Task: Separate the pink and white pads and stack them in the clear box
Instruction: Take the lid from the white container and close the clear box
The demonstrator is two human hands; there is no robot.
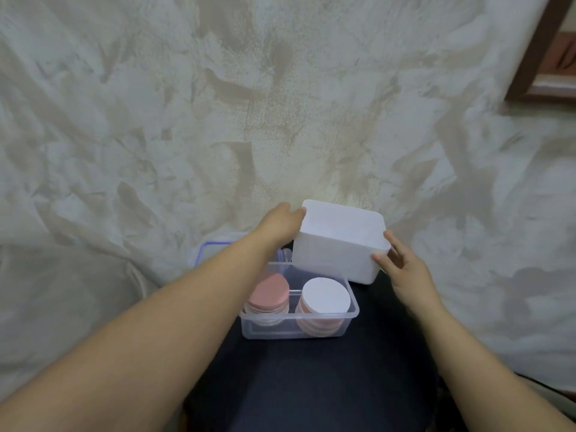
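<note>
A clear box [299, 327] sits on a dark surface in front of me. Inside it stand two stacks of round pads: the left stack [270, 294] has a pink pad on top, the right stack [326, 296] has a white pad on top. Just behind the clear box is a white box [338, 241], tilted, with its underside facing me. My left hand [279, 226] grips its upper left corner. My right hand [402, 269] holds its lower right corner with thumb and fingers.
A lid with a blue rim [215, 244] lies behind the clear box, mostly hidden by my left forearm. The dark surface [311, 385] is narrow, with mottled grey-beige floor [280, 104] all around. A brown wooden frame [542, 57] stands at the top right.
</note>
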